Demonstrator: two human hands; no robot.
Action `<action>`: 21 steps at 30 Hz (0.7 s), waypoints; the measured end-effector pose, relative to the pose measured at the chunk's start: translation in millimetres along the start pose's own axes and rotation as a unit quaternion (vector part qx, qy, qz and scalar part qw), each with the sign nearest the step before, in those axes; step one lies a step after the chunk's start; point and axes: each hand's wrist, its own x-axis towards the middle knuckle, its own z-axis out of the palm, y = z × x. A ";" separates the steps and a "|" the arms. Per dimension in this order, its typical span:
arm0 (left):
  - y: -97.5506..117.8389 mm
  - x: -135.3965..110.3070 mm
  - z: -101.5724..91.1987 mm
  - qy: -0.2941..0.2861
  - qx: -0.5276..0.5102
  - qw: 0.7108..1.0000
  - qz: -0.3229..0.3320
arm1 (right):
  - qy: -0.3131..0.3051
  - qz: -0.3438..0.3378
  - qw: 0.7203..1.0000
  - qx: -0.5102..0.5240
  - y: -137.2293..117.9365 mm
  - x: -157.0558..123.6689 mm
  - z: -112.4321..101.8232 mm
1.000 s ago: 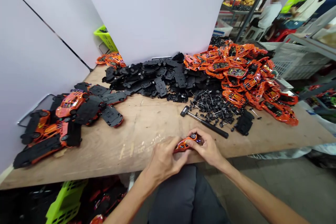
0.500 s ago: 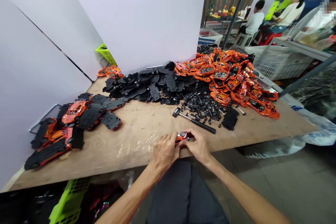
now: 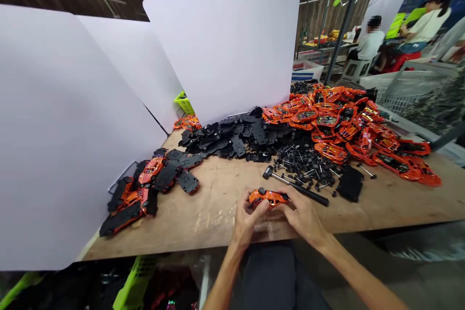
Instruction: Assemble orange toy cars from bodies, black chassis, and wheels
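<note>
An orange toy car [image 3: 268, 197] is held between both my hands just above the wooden table [image 3: 218, 206]. My left hand [image 3: 246, 214] grips its left end, thumb along the near side. Fingers of my right hand [image 3: 302, 212] close on its right end. A black wheel shows at the car's upper left. Right behind my hands lies a hammer [image 3: 296, 185] with a black handle. Beyond it is a heap of wheels on metal axles [image 3: 305, 164], and a black car base [image 3: 350, 184] lies to the right.
Orange car shells [image 3: 337, 118] are piled at the back right, black bases [image 3: 232, 134] at the back middle. Toy cars [image 3: 145, 191] lie stacked at the left. White panels [image 3: 225, 53] stand behind. A green crate [image 3: 134, 281] is below the table edge. Other people sit in the right background.
The view has tilted up and turned left. The toy car, mostly covered by my fingers before, now shows lengthwise between my hands, and my left hand has shifted to its end.
</note>
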 end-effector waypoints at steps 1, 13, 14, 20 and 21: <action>-0.4 2.3 -6.4 -0.009 0.050 0.999 0.008 | -0.033 -0.023 0.999 -0.018 0.1 4.1 -5.6; -26.5 1.9 -16.6 -0.025 0.237 0.969 0.066 | -0.027 0.061 0.998 0.018 23.9 0.6 0.7; -25.1 2.3 -18.7 -0.035 0.251 0.964 0.078 | -0.019 0.058 0.998 0.024 24.6 -1.0 1.8; 11.6 10.6 -26.8 -0.214 0.448 0.853 0.160 | -0.065 0.077 0.994 0.038 6.5 8.5 -4.6; 18.2 9.5 -24.3 -0.236 0.496 0.816 0.177 | -0.074 0.083 0.993 0.033 -0.9 11.8 -6.9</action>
